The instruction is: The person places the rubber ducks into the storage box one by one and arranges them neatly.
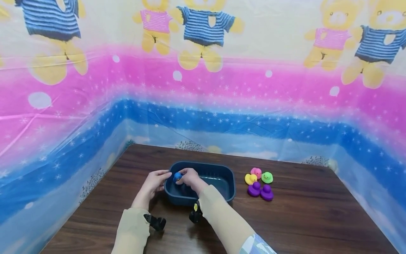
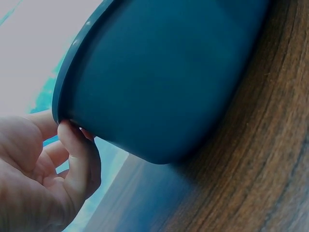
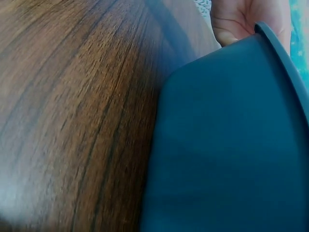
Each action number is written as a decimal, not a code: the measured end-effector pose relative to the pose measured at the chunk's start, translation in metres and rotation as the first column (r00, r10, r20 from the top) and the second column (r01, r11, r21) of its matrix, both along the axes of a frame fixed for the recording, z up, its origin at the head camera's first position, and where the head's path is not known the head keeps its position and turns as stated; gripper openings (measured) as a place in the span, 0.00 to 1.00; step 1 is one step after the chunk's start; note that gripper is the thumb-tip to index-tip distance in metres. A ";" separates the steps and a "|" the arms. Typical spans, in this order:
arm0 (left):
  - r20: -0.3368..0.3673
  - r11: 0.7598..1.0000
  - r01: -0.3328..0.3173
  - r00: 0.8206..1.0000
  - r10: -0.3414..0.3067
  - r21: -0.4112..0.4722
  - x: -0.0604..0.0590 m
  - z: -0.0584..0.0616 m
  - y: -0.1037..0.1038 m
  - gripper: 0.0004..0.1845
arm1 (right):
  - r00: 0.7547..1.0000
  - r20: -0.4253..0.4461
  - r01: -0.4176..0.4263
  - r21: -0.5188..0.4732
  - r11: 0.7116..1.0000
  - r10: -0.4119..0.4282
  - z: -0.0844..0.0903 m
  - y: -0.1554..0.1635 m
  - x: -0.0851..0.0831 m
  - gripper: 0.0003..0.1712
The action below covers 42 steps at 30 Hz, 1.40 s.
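Observation:
A dark blue-green plastic basin (image 1: 223, 180) stands on the table. My left hand (image 1: 153, 184) grips its left end; in the left wrist view, the thumb and fingers of that hand (image 2: 72, 164) pinch the rim of the basin (image 2: 154, 87). Inside the basin, toward its left side, my right hand (image 1: 191, 178) holds a small blue rubber duck (image 1: 176, 176) by its near side. The right wrist view shows the outer wall of the basin (image 3: 227, 145), with the left hand (image 3: 248, 19) at the far end; the right hand is hidden there.
Right of the basin sit a pink duck (image 1: 256, 172), a yellow duck (image 1: 250, 179), a green duck (image 1: 267, 177) and two purple ducks (image 1: 267, 193), close together. A patterned curtain (image 1: 203, 113) hangs behind and beside the brown wooden table (image 1: 304, 215).

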<state>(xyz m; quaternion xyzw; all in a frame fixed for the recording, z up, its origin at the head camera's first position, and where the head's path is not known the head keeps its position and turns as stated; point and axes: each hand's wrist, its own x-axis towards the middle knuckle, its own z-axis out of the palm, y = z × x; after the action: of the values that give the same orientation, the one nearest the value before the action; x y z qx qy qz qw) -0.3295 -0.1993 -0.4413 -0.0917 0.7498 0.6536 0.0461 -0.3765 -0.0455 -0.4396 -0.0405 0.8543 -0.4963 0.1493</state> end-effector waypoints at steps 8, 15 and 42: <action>-0.005 1.000 0.013 1.000 -0.013 -0.016 -0.001 0.001 0.006 0.26 | 0.998 0.006 -0.068 0.024 0.997 0.068 0.008 0.021 0.001 0.27; -0.015 0.999 0.016 1.000 -0.017 -0.029 0.000 0.002 0.008 0.26 | 0.990 -0.047 -0.129 0.039 0.991 0.130 0.031 0.052 0.003 0.28; -0.017 0.998 0.025 1.000 -0.026 -0.055 0.002 0.004 0.002 0.28 | 0.890 -0.389 0.235 -0.054 0.971 -0.237 0.088 0.231 0.039 0.22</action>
<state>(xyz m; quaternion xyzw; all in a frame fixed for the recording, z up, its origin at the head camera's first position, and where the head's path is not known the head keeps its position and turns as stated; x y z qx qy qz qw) -0.3279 -0.1968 -0.4377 -0.0776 0.7691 0.6328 0.0455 -0.3370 0.1854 -0.3514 -0.0357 0.8640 -0.4947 -0.0864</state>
